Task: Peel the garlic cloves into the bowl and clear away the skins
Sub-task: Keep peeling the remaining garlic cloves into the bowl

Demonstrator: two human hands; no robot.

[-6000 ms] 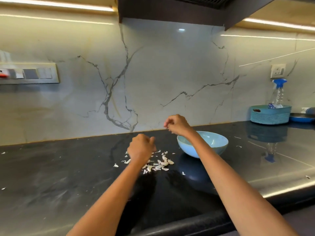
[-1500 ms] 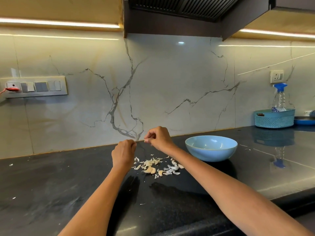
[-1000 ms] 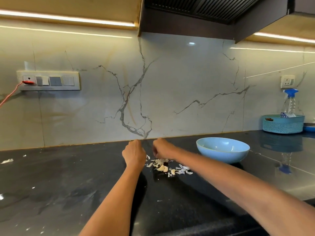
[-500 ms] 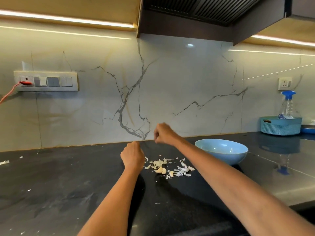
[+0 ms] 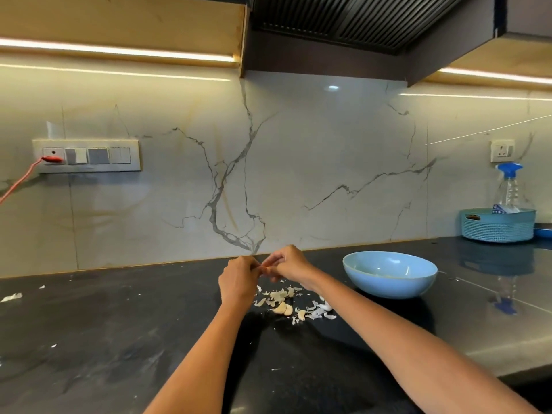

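My left hand (image 5: 239,279) and my right hand (image 5: 286,265) meet fingertip to fingertip above the black counter, pinching a small garlic clove between them; the clove itself is mostly hidden by the fingers. Just below the hands lies a heap of garlic cloves (image 5: 282,307) mixed with papery white skins (image 5: 319,312). A light blue bowl (image 5: 388,289) stands on the counter to the right of the heap, about a hand's width from my right wrist.
A teal woven basket (image 5: 497,227) with a spray bottle (image 5: 509,189) stands at the far right by the wall. A switch panel (image 5: 86,156) with a red cord is on the left wall. Stray skin bits (image 5: 12,297) dot the counter.
My right hand, raised above the heap half a second ago, has come down and left to meet my left hand. Six seconds ago it was near the bowl's rim.
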